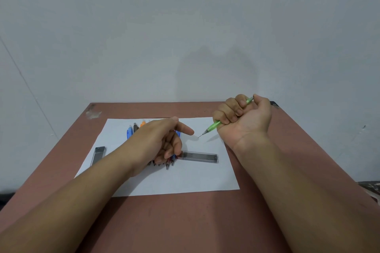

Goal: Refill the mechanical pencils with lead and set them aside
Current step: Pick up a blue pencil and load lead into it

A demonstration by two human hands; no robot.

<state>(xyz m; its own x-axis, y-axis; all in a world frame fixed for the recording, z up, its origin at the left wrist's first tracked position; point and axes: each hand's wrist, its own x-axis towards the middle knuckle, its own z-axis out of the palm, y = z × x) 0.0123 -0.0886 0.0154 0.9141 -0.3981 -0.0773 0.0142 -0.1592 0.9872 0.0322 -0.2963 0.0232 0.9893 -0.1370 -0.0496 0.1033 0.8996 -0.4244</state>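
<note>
Gripping green mechanical pencil [215, 124] in fist, right hand [242, 118] holds it above paper sheet [164, 181], thumb on cap. Left hand [164, 139] loosely curled, forefinger out. Exposed lead likely brittle; hold barrel, not tip.

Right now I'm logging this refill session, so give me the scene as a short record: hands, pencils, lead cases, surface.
right hand: fist gripping the green pencil, tip aimed down-left above the paper, thumb at its cap end
left hand: over the pencil row, index finger extended toward the green tip, other fingers curled; a hold cannot be told
pencil row: blue, black and orange ones lying side by side on the paper, partly hidden
long lead case: flat on the paper
second lead case: at the paper's left edge
paper: white sheet on the reddish table
</note>
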